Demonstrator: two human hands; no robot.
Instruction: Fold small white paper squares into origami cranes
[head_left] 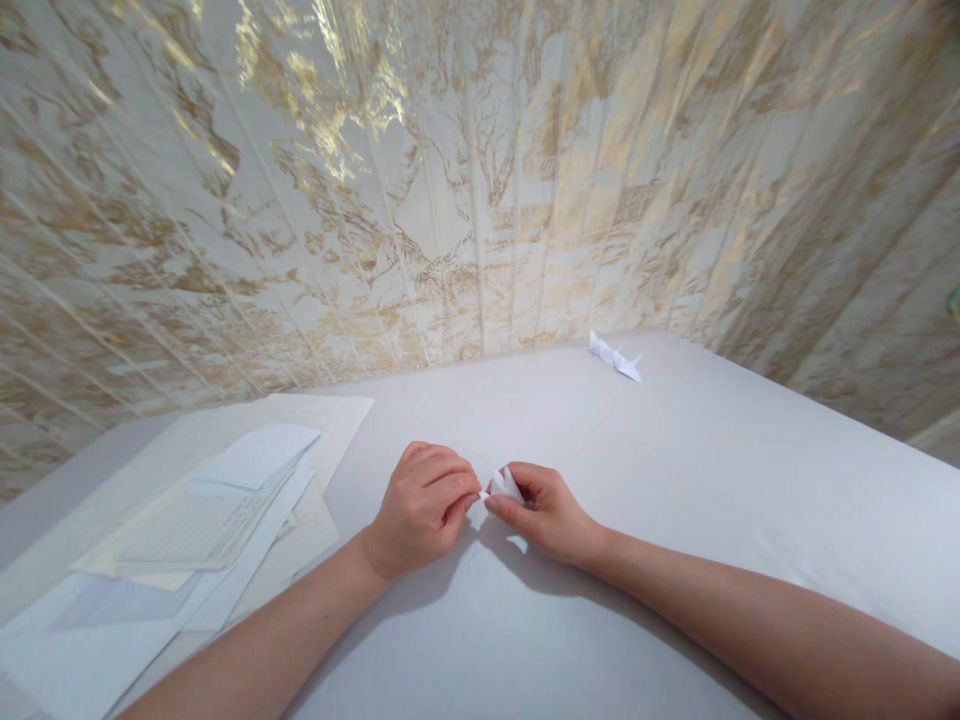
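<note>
A small folded white paper piece (507, 485) is held between my two hands, just above the pale tabletop. My right hand (547, 515) is closed around its body, thumb in front and fingers behind. With thumb and fingertips, my left hand (431, 500) pinches a narrow pointed end of the same paper. Part of the piece is hidden by the right fingers, and its exact shape is too small to make out.
Several loose papers (187, 530), some lined or printed, lie overlapping on the left of the white table (675, 440). Small pointed folded white papers (615, 358) stand in a row near the back edge. Behind the table hangs a gold-patterned curtain (450, 200).
</note>
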